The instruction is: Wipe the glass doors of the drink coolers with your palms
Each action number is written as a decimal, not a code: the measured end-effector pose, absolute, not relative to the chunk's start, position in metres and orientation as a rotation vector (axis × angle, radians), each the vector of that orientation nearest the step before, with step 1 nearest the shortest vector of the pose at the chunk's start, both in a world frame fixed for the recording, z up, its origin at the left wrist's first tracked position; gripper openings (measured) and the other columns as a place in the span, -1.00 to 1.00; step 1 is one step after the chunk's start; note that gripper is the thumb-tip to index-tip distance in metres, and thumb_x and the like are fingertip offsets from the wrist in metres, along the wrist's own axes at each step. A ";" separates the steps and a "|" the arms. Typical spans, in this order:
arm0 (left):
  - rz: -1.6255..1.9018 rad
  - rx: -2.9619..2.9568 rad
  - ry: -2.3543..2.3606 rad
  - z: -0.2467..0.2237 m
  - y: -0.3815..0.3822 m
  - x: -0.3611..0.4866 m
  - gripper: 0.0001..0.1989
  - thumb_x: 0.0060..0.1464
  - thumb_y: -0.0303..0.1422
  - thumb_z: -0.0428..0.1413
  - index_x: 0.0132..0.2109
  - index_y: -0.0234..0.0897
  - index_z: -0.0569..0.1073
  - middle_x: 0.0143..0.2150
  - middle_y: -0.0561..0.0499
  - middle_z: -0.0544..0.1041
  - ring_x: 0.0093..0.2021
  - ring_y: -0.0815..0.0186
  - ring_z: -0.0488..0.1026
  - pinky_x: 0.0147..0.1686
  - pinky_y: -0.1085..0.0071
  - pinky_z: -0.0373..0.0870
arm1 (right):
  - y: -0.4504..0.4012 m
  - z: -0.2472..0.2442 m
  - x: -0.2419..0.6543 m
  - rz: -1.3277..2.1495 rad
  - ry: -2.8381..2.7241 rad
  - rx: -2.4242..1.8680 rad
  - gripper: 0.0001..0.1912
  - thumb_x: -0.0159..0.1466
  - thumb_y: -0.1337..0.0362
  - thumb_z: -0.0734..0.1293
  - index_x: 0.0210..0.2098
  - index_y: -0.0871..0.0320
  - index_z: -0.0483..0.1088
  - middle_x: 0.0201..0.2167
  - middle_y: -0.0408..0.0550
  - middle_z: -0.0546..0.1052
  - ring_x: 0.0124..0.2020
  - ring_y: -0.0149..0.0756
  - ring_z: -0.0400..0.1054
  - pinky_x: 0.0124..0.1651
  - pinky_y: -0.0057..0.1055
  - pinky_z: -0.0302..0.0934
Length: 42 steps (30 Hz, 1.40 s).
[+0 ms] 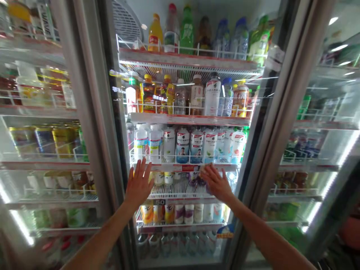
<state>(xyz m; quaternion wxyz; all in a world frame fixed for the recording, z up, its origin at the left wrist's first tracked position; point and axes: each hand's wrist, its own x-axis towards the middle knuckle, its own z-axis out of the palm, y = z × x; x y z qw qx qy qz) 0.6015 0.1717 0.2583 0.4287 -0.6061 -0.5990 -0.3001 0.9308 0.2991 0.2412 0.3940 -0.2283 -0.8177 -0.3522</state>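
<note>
My left hand (140,183) is raised with its fingers spread, in front of the left side of a lit drinks fridge. It holds nothing. Over to the right, my right hand (217,182) reaches inward with fingers stretched out and slightly blurred, near a few purple-labelled bottles (193,177). I see nothing held in it. Between and above the hands is a shelf of bottles with white and blue labels (182,145); two clear bottles with yellow-green labels (155,142) are at its left. Whether either hand touches the glass, I cannot tell.
Metal door frames (95,112) flank the middle section, and reflections lie across its glass. Higher shelves carry tea and soda bottles, including a green bottle (187,30). Below are cups with orange and purple labels (180,214). Side sections hold cans (62,139) and more drinks.
</note>
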 end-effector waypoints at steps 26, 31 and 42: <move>-0.940 -1.506 -1.341 0.187 0.191 0.589 -0.28 0.17 -0.34 -0.04 0.35 -0.05 -0.26 0.41 0.01 -0.21 0.38 0.14 -0.23 0.32 0.00 -0.17 | 0.307 0.151 0.941 -0.796 -1.658 -0.936 -0.37 0.32 0.37 0.12 0.33 -0.07 -0.09 0.37 -0.01 -0.08 0.35 -0.07 -0.14 0.29 0.05 -0.18; -0.906 -1.473 -1.227 0.173 0.194 0.579 -0.29 0.16 -0.34 0.00 0.35 -0.11 -0.19 0.40 -0.03 -0.17 0.38 0.18 -0.19 0.32 0.11 -0.17 | 0.312 0.187 0.890 -0.811 -1.463 -0.804 -0.39 0.30 0.33 0.13 0.32 -0.03 -0.05 0.37 -0.03 -0.04 0.37 -0.07 -0.23 0.30 0.06 -0.29; -0.924 -1.382 -1.225 0.127 0.185 0.550 -0.34 0.19 -0.33 -0.06 0.35 -0.14 -0.17 0.41 0.00 -0.18 0.39 0.25 -0.21 0.33 0.17 -0.21 | 0.299 0.208 0.849 -0.901 -1.698 -0.704 -0.46 0.30 0.26 0.16 0.27 -0.04 0.06 0.33 -0.08 0.07 0.38 -0.10 -0.26 0.32 0.06 -0.41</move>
